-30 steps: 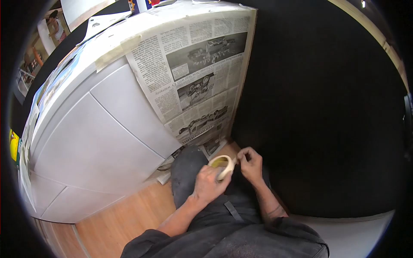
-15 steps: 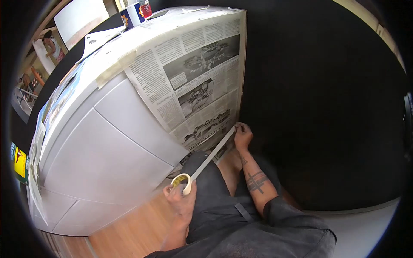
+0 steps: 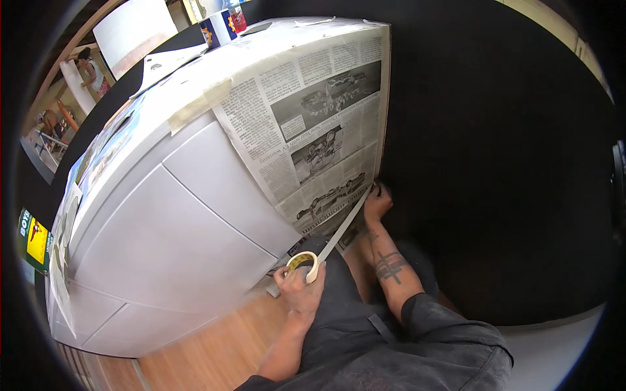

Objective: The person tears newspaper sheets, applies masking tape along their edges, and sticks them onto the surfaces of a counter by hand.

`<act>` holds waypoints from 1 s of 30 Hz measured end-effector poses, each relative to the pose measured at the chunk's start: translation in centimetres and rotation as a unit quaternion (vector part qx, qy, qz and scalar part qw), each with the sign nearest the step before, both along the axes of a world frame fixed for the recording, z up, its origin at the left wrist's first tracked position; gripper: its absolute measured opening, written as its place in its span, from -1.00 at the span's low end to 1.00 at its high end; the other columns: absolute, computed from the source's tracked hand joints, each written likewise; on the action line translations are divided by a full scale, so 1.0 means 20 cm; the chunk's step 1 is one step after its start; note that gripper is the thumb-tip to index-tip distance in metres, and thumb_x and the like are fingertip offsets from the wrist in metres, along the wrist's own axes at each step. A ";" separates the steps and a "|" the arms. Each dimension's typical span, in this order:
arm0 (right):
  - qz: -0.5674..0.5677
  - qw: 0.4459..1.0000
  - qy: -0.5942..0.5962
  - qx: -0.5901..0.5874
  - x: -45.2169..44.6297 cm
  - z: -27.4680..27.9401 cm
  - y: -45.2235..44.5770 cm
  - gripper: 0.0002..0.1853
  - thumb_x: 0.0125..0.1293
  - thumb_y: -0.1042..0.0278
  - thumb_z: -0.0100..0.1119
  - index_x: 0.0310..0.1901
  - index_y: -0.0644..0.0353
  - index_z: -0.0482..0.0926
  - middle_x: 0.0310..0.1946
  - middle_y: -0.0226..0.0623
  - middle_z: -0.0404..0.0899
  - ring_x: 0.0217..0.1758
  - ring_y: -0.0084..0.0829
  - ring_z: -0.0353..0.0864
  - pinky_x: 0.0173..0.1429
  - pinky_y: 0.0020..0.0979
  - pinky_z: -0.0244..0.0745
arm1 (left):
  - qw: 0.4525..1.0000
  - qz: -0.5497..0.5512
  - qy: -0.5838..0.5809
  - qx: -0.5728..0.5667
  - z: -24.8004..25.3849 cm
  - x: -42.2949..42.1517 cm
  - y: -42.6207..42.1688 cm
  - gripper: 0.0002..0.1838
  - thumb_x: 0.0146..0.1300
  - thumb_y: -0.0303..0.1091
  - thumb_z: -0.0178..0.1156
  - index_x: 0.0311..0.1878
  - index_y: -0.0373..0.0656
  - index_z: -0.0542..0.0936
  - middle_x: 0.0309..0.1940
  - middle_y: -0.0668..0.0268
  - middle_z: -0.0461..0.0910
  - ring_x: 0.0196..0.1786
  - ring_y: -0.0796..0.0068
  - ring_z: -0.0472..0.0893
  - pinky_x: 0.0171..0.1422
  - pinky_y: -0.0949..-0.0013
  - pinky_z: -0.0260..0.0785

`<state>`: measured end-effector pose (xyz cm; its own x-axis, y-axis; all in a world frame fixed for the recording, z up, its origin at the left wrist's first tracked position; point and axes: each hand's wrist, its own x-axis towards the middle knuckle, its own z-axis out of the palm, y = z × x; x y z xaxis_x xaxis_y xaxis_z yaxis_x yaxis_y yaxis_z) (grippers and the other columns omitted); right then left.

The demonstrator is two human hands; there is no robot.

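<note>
My left hand point(image 3: 302, 291) is closed around a roll of masking tape point(image 3: 313, 268), held low in front of my knees. From the roll a pale strip of tape point(image 3: 343, 228) stretches taut, up and to the right, to my right hand point(image 3: 378, 201). The fingers of that hand are closed on the strip's end, at the right edge of the newspaper point(image 3: 326, 140). The newspaper covers the side of a large white panelled cabinet-like piece point(image 3: 195, 241), its print upside down to me.
On the white piece's top stand a blue-and-white container point(image 3: 218, 29) and a red one point(image 3: 239, 21). More paper point(image 3: 166, 65) lies along its upper edge. A black surface point(image 3: 495, 163) rises at right; wooden flooring point(image 3: 215, 339) lies below. Two people point(image 3: 91, 70) are far left.
Both hands have shifted right in view, the left also slightly up, with the tape still stretched between them. The whole scene has also slid a little right as the view turned.
</note>
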<state>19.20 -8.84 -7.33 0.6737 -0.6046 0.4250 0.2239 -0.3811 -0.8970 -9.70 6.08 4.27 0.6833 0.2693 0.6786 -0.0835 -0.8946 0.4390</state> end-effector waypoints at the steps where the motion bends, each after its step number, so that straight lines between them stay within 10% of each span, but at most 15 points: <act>1: 0.002 1.000 0.004 -0.001 0.00 0.01 0.00 -0.75 0.41 0.49 0.19 -0.01 0.30 0.81 -0.03 0.08 0.78 0.06 0.10 0.74 0.18 -0.13 0.59 | 1.000 -0.005 -0.008 0.000 -0.02 0.00 0.01 -0.67 0.16 -0.19 0.59 -0.48 -0.21 0.67 -0.58 0.20 0.65 -0.45 0.15 0.60 0.12 0.06 0.36; 13: -0.020 0.995 0.055 0.075 -0.01 0.01 -0.01 -0.78 0.41 0.40 0.27 -0.05 0.28 0.82 -0.12 0.03 0.81 0.00 0.04 0.78 0.13 -0.15 0.61 | 0.999 0.034 0.011 0.004 -0.05 0.00 0.00 -0.66 0.18 -0.17 0.57 -0.44 -0.27 0.72 -0.57 0.13 0.68 -0.44 0.11 0.61 0.14 0.06 0.35; 16: 0.000 0.999 0.033 0.037 0.00 -0.01 0.00 -0.77 0.43 0.42 0.23 -0.03 0.30 0.81 -0.08 0.08 0.79 0.04 0.05 0.76 0.14 -0.13 0.60 | 0.994 0.069 0.077 -0.040 -0.05 0.01 0.01 -0.60 0.05 -0.10 0.63 -0.33 -0.31 0.80 -0.45 0.08 0.73 -0.18 0.02 0.59 0.13 0.04 0.41; 30: 0.091 0.987 0.042 -0.127 -0.05 -0.05 0.03 -0.64 0.42 0.53 0.19 0.20 0.41 0.69 0.13 0.27 0.54 0.23 0.18 0.52 0.36 -0.02 0.41 | 0.978 0.180 0.100 -0.030 -0.17 0.13 0.09 -0.60 0.22 -0.07 0.51 -0.39 -0.31 0.77 -0.51 0.00 0.71 -0.41 -0.05 0.65 0.02 0.09 0.45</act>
<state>18.24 -8.30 -8.33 0.8007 -0.3515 0.4851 0.2386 -0.5556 -0.7965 -7.20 7.94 0.82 0.6548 0.5523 0.5159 0.3251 -0.8221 0.4674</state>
